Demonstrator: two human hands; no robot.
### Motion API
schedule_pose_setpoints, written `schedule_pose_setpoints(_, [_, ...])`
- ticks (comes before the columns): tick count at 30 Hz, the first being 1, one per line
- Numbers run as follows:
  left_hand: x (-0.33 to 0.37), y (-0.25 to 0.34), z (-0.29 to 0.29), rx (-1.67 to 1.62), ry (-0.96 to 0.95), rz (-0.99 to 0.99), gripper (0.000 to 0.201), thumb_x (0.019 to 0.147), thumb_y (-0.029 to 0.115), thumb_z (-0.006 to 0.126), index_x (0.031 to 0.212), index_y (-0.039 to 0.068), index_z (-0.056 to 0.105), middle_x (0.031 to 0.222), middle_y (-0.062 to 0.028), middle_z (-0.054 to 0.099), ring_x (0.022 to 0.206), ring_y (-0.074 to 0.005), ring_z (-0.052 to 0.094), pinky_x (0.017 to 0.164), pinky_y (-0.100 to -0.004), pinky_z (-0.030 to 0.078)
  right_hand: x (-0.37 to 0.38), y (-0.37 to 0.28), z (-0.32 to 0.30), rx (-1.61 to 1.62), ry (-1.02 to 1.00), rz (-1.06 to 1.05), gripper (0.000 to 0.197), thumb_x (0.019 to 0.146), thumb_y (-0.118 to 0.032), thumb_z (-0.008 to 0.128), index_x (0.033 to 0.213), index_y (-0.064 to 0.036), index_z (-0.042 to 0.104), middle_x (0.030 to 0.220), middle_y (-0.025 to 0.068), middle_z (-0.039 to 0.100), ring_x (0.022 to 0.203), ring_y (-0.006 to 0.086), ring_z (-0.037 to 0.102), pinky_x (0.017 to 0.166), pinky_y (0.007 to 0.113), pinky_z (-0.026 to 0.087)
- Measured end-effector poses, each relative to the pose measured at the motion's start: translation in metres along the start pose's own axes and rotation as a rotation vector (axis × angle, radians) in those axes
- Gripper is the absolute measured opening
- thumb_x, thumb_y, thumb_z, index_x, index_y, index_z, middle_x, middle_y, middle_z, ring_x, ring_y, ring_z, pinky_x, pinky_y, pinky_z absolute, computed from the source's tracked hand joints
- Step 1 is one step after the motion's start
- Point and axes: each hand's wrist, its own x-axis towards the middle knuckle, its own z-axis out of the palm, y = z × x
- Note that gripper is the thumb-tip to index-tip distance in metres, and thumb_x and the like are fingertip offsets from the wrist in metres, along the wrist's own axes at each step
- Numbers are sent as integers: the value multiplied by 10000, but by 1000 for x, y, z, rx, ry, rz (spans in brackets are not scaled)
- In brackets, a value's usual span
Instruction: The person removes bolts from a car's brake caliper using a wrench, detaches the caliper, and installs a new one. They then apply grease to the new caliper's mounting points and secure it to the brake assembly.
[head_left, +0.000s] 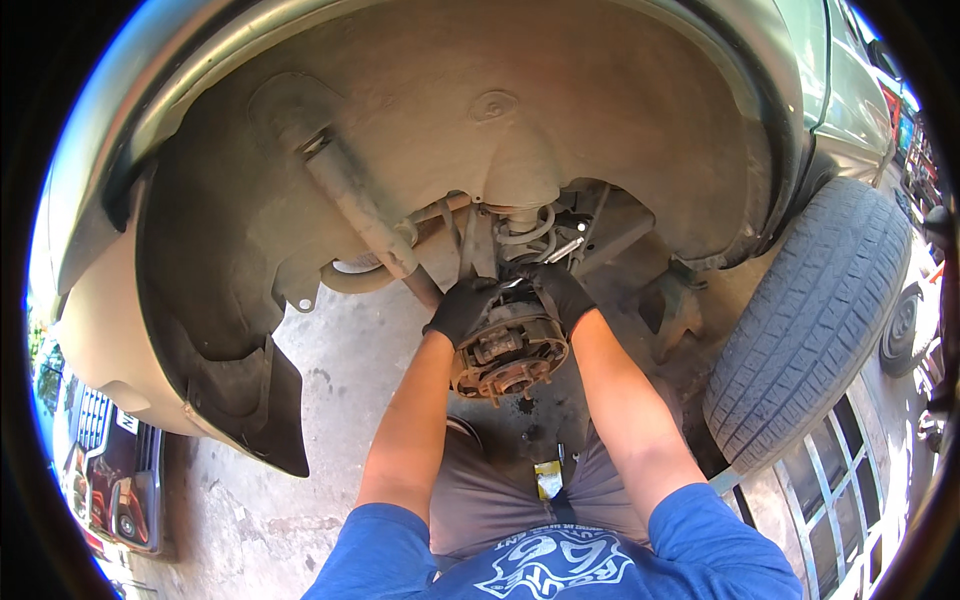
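Note:
Both my hands wear black gloves and reach in behind the top of a rusty drum brake assembly (505,350) with its hub and studs exposed. My left hand (465,308) is closed at the upper left of it, beside the lower end of the shock absorber (365,210). My right hand (560,292) is closed at the upper right, its fingertips near a coil spring (530,240). A shiny metal rod-like piece (566,250) sticks up just beyond the right fingers. Between the hands something small and bright shows. What either hand grips is hidden.
A dusty wheel-well liner (420,100) arches above my hands. The removed tyre (815,330) stands upright at the right, over a metal grating (840,470). The bumper's dark lower edge (285,420) hangs at the left. Another vehicle (115,480) is parked farther left.

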Motion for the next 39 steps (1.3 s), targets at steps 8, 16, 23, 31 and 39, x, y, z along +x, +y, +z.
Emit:
schedule_pose_setpoints(8, [-40,-13,9,366,144,306,416,904,13,558,1315,41,613,943,-198,671,887,-369,675,772,-463,553,-11,-2,7,-61,0,-144,188,898,-69,698,1070,8,700,850,40,660,724,147,623,645,316,523])
schedule_pose_setpoints(16, [-41,-21,10,324,200,373,531,837,-40,561,1367,-17,555,1000,-229,645,920,-391,653,800,-460,538,-34,-14,10,-273,70,-329,194,922,-181,677,926,4,732,728,25,639,625,108,588,562,300,481])
schedule_pose_setpoints(23, [-51,-20,14,339,315,243,500,855,-26,554,1355,-22,564,1055,-237,632,955,-398,643,805,-462,535,-26,-13,24,-585,140,-396,348,893,-316,664,851,26,713,691,174,685,648,278,684,631,428,500])
schedule_pose_setpoints(31, [-42,-36,20,84,192,189,406,908,20,532,1309,1,594,1035,-241,634,928,-409,642,789,-474,535,-41,-37,57,-1180,9,-542,372,884,-348,619,828,4,726,783,241,697,784,408,709,710,501,531])
schedule_pose_setpoints(39, [-43,-27,18,99,188,199,401,901,40,562,1298,42,622,972,-208,641,918,-394,645,784,-477,537,-1,-20,52,-1281,13,-488,389,848,-386,617,866,-21,750,856,238,722,850,416,714,786,513,551])
